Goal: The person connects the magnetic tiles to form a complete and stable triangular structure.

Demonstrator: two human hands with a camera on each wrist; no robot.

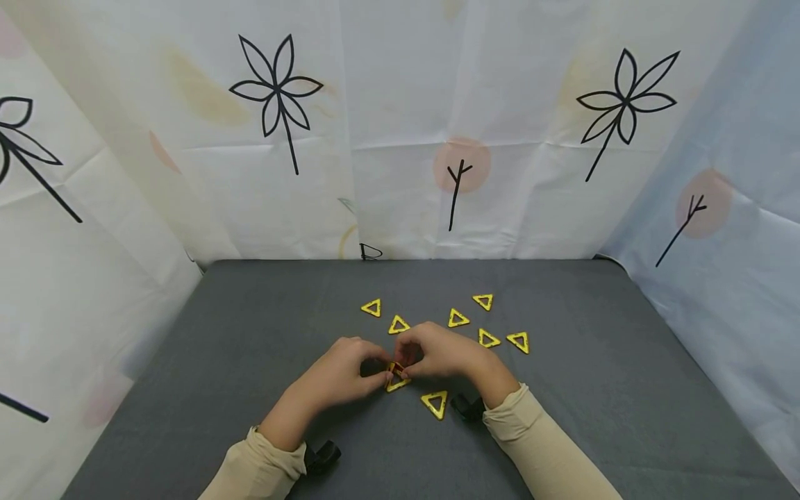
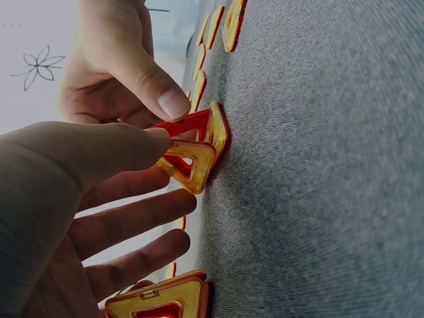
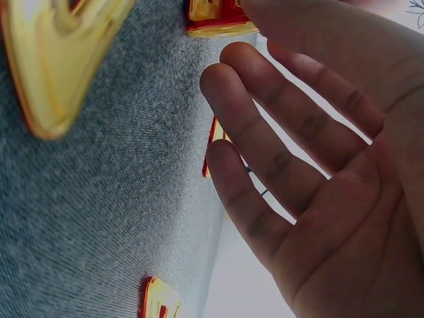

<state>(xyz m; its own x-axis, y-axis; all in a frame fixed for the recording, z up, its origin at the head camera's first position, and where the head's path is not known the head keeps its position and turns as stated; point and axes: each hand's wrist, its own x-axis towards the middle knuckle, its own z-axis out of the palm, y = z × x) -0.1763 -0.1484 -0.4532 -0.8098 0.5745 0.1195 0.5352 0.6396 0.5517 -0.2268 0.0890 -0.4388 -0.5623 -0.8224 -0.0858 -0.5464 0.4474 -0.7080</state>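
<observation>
Low over the grey table, the left hand (image 1: 337, 373) and right hand (image 1: 442, 352) meet at a small cluster of hollow triangular tiles in see-through yellow and red. In the left wrist view, the left thumb and fingers pinch a yellow triangular tile (image 2: 200, 173), tilted up. Beside it, the right thumb presses on a red triangular tile (image 2: 192, 124), its other fingers behind. Another yellow triangle (image 2: 218, 126) stands against these two, low at the cloth. The right hand's remaining fingers are spread in the right wrist view, where the cluster (image 3: 222, 28) shows only at the top edge.
A loose yellow triangle (image 1: 443, 404) lies just in front of the right hand. Behind the hands, several more are scattered, among them one at the left (image 1: 378, 307) and one at the right (image 1: 525, 342). A patterned white cloth (image 1: 400, 201) hangs behind the table (image 1: 281, 298).
</observation>
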